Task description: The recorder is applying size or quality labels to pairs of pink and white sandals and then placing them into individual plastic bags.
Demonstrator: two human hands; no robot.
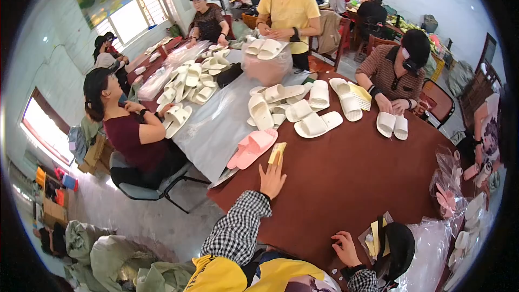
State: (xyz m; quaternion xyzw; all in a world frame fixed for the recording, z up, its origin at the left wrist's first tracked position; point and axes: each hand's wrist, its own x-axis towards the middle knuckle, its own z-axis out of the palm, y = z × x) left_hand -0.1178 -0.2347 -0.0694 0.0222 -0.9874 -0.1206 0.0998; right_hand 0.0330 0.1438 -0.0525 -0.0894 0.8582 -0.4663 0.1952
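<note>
My left hand (272,179) stretches forward over the brown table, fingers extended, with its fingertips on a small yellow packet or stack of slips (277,153). Just beyond the packet lies a pair of pink slippers (253,147). Near the table's front edge, my right hand (345,247) hovers with fingers apart and slightly bent, holding nothing that I can see. To its right are yellowish paper slips (374,238) and a black cap-like thing (399,251). Cream slippers (319,124) lie in a loose group past my left hand.
The round brown table (335,184) is partly covered by a grey sheet (203,135). A bigger heap of cream slippers (189,81) lies at far left. Several people sit or stand around it; one handles white slippers (392,124). Clear plastic bags (432,249) lie at right, sacks (116,259) at lower left.
</note>
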